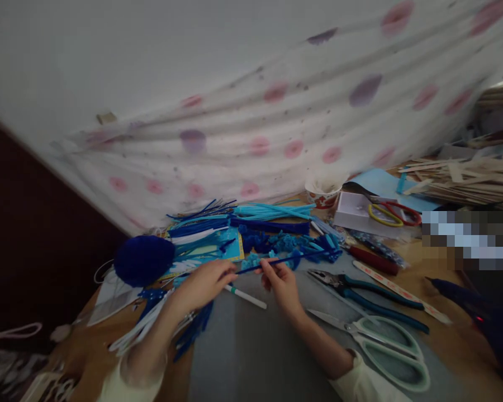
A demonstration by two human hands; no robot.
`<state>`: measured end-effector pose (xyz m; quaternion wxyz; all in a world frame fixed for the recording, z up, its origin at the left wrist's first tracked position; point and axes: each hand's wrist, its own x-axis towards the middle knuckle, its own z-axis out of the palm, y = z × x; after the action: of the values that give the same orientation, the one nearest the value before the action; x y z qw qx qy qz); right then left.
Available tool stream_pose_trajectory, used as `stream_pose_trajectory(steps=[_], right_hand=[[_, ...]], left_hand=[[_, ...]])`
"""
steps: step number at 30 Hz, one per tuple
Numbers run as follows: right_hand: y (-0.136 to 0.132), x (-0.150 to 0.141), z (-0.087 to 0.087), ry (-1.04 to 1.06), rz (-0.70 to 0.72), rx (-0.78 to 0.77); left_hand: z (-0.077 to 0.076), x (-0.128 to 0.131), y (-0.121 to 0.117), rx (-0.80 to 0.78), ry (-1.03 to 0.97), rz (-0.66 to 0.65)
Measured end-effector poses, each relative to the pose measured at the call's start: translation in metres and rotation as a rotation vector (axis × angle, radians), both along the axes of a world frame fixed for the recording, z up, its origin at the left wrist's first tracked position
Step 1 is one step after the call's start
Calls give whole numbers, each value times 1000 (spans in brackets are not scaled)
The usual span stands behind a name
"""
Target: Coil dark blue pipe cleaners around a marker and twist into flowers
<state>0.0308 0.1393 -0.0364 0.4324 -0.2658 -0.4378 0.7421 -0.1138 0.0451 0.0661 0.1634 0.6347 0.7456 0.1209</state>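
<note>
My left hand and my right hand both pinch one dark blue pipe cleaner, which runs from my left fingertips up and right toward a heap of blue pipe cleaners and pompoms. A white pen lies on the grey mat just under my left hand. A big dark blue pompom sits to the left of my left hand.
Pliers and pale green scissors lie right of my right hand. Further right are a ruler and a dark blue glue gun. Behind stand a cup, a white box and wooden sticks. A spotted curtain hangs at the back.
</note>
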Motion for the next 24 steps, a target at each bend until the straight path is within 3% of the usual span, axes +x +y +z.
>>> stream_pose_trajectory(steps=[4,7,10,16,21,24], right_hand=[[-2,9,8,-23,74,23],[8,21,17,-27,-39,57],[21,35,24,-43,-157,96],[20,59,19,-150,-123,105],[13,72,21,-220,-129,133],[16,80,28,-292,-122,208]], left_hand=[[-32,33,-73,54,-36,245],[-46,44,-89,138,-129,320],[-56,35,-77,26,-202,237],[-71,3,-32,-235,-177,103],[-66,4,-10,-453,-84,71],[-57,8,-8,-477,-9,35]])
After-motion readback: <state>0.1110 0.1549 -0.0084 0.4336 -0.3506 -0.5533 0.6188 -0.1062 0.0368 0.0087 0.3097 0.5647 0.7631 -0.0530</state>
